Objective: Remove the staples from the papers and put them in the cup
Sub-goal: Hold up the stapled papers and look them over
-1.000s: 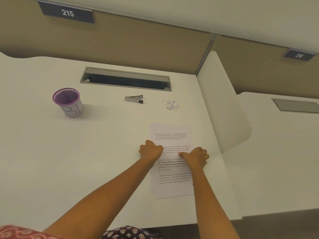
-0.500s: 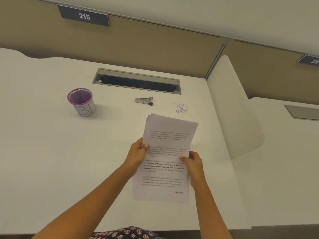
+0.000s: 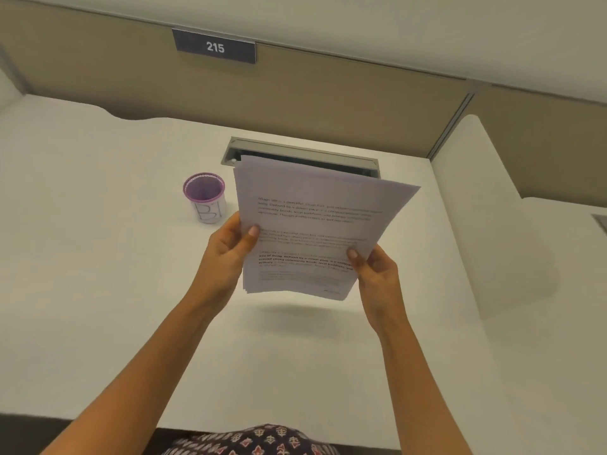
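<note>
A stack of printed white papers (image 3: 315, 218) is lifted off the desk and tilted toward me. My left hand (image 3: 230, 247) grips its left edge, thumb on the front page. My right hand (image 3: 374, 270) grips the lower right edge, thumb on top. A purple-rimmed cup (image 3: 205, 197) with a white label stands on the desk just left of the papers. The staple remover and the small pile of staples are hidden behind the raised sheets. No staple shows on the pages.
The white desk (image 3: 98, 290) has a grey cable slot (image 3: 295, 152) at the back, partly covered by the papers. A white divider panel (image 3: 486, 198) rises on the right. A tan partition with a "215" sign (image 3: 215, 46) stands behind.
Both hands took hold of the papers lying flat on the desk and raised them toward me. The view has shifted left, and the sheets now cover the remover and staples.
</note>
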Demonstrator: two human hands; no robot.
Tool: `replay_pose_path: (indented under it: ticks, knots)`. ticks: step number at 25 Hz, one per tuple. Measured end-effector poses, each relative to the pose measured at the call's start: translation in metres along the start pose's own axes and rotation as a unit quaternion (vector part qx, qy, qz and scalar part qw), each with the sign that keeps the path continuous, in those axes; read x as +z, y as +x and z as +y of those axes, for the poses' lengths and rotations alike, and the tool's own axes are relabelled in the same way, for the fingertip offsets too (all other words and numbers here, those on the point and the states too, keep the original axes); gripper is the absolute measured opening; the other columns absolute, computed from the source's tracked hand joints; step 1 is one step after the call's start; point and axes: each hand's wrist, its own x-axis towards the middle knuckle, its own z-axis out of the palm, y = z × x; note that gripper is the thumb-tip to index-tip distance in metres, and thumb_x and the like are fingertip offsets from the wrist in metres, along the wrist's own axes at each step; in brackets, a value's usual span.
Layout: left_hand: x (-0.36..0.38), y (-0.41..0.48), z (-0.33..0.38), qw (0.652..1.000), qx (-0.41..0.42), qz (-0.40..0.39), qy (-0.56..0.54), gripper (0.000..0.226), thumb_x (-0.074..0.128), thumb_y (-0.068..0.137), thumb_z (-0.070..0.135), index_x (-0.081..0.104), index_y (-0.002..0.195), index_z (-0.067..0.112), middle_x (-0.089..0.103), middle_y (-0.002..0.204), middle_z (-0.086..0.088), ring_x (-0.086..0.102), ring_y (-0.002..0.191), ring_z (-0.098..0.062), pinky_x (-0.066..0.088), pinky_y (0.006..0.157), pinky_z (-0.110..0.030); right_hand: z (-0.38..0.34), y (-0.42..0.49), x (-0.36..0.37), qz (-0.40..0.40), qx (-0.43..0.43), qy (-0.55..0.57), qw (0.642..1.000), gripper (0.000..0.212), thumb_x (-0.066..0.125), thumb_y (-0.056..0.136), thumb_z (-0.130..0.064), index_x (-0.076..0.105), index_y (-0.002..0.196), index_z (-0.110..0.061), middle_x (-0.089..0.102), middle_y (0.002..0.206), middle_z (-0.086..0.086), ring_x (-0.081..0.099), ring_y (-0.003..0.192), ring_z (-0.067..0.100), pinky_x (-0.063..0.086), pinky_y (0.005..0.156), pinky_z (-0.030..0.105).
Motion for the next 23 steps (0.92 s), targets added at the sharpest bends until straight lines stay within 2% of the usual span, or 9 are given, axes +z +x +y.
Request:
replay_pose_path:
  ticks: [3,6,8,12,16,19,23]
  knots:
    - [-0.018,-0.004,-0.005,1.000,0.021,0.005,0.002,0.032,0.045,0.098,0.011,0.056,0.124,0.026,0.070,0.111,0.014,0.066,0.103,-0.010,0.057,0.077,-0.021,0.006,0.002,0.014,-0.008,-0.015,0.011,1.000,0.025,0.056,0.093,-0.004,0.063,0.116,-0.009,0.071,0.111,0.000,0.065,0.102,0.022,0.054,0.091,0.038]
    - [-0.036,-0.010,-0.029,1.000,-0.007,0.003,-0.002,0.033,0.050,0.096,0.010,0.056,0.127,0.018,0.070,0.116,0.010,0.065,0.108,-0.013,0.055,0.086,-0.022,0.025,-0.001,0.022,-0.014,0.007,0.014,1.000,0.025,0.059,0.089,-0.002,0.063,0.113,-0.006,0.071,0.113,0.002,0.064,0.105,0.023,0.051,0.096,0.042]
    - [-0.045,-0.011,-0.041,0.999,-0.030,-0.012,0.001,0.032,0.050,0.096,0.009,0.059,0.125,0.019,0.071,0.116,0.010,0.064,0.110,-0.011,0.053,0.089,-0.021,0.035,-0.003,0.027,-0.019,0.024,0.003,1.000,0.029,0.059,0.089,-0.001,0.063,0.116,-0.009,0.071,0.114,0.004,0.065,0.105,0.021,0.053,0.091,0.037]
    - [-0.049,-0.006,-0.048,0.998,-0.050,-0.041,0.012,0.033,0.044,0.099,0.008,0.062,0.119,0.028,0.072,0.111,0.017,0.065,0.107,-0.004,0.050,0.082,-0.012,0.044,-0.003,0.037,-0.001,0.048,-0.002,0.999,0.029,0.058,0.091,-0.003,0.064,0.116,-0.015,0.073,0.109,-0.002,0.067,0.101,0.016,0.055,0.084,0.028]
    - [-0.049,0.008,-0.049,0.999,-0.050,-0.016,0.001,0.031,0.042,0.100,0.010,0.062,0.121,0.022,0.074,0.102,0.017,0.069,0.095,-0.003,0.053,0.072,-0.013,0.037,0.006,0.041,-0.003,0.038,-0.009,0.999,0.029,0.057,0.092,-0.006,0.063,0.119,-0.014,0.072,0.111,-0.001,0.068,0.100,0.016,0.056,0.078,0.022]
    - [-0.049,0.023,-0.047,0.998,-0.054,0.015,-0.017,0.031,0.043,0.100,0.012,0.063,0.120,0.025,0.075,0.101,0.014,0.070,0.091,-0.005,0.056,0.071,-0.019,0.027,0.017,0.035,-0.021,0.031,-0.022,0.999,0.031,0.059,0.091,-0.005,0.061,0.121,-0.008,0.071,0.115,0.003,0.067,0.103,0.018,0.054,0.081,0.025]
    - [-0.051,0.044,-0.040,0.992,-0.076,0.049,-0.090,0.030,0.043,0.100,0.012,0.063,0.122,0.021,0.072,0.110,0.007,0.068,0.100,-0.015,0.055,0.087,-0.039,0.023,0.030,0.012,0.005,0.053,-0.054,0.997,0.027,0.065,0.088,-0.009,0.062,0.114,-0.008,0.073,0.108,0.005,0.068,0.099,0.022,0.050,0.086,0.037]
